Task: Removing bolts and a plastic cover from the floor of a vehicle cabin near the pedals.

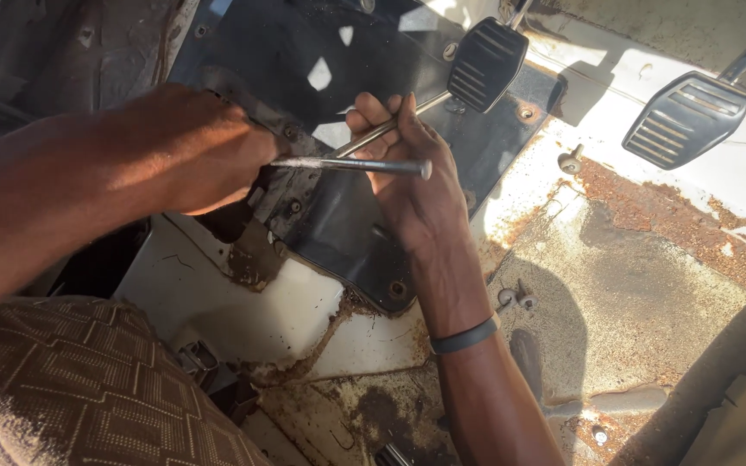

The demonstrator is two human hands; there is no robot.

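Here, both hands grip a slim, grey metal rod (351, 164).

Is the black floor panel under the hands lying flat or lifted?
Cannot tell for sure: the black floor panel looks flat on the rusty floor, but both hands hide its upper edge.

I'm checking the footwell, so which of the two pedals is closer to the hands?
The left pedal, just above the right hand's fingertips; the other pedal sits far right.

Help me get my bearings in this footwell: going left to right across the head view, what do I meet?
Patterned fabric → left hand → metal rod → right hand → near pedal → loose bolt → far pedal.
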